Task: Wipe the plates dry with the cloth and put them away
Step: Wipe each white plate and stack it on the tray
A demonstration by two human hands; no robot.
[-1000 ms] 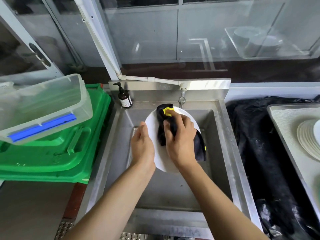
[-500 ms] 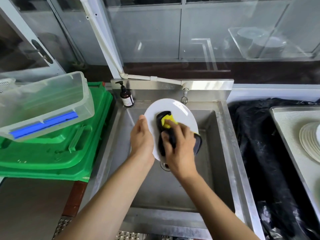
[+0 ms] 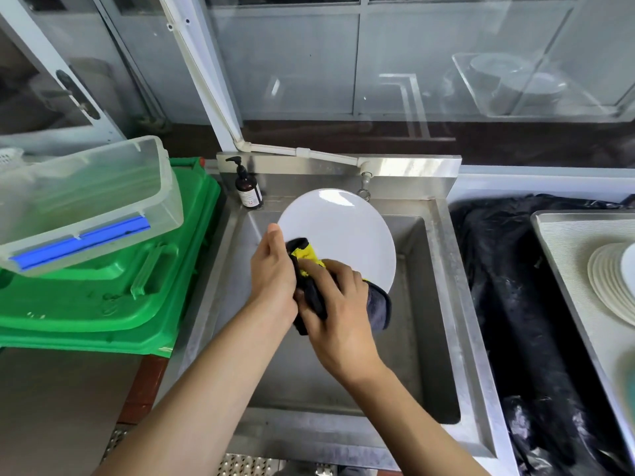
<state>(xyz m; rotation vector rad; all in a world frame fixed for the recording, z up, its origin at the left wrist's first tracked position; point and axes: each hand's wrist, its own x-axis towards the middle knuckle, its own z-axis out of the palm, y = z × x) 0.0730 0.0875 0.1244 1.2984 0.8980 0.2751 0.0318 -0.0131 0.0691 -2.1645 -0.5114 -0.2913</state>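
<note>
Glossy white plate [image 3: 338,231], tilted over the sink [image 3: 443,269], half-covered by dark-and-yellow cloth [image 3: 311,269].

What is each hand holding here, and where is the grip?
Left hand grips the white plate at its left rim; right hand presses the bunched cloth against it.

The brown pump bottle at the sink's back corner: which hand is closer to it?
Left. The left hand is below the brown pump bottle; the right hand is lower and farther right.
</note>
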